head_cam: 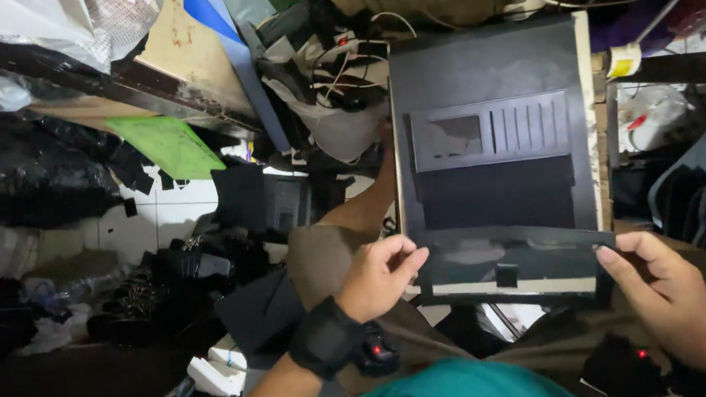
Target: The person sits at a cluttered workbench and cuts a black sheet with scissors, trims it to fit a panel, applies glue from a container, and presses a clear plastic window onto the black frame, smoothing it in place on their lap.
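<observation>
Black leather panel (pixel 510 257) with a small centre tab, pinched at both ends by left hand (pixel 378 275) and right hand (pixel 656 281), stretched flat over near edge of dark work board (pixel 478 65), probably for alignment.

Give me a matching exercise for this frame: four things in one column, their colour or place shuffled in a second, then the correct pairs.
Things:
1. left hand
2. right hand
3. flat sheet
4. slotted panel

Descriptions:
A. bright green, lying upper left
B. grey, lying on the dark board
C. pinching the black piece's right end
D. wears a black wrist strap, at the piece's left end

Pairs: 1-D, 2-C, 3-A, 4-B
</observation>
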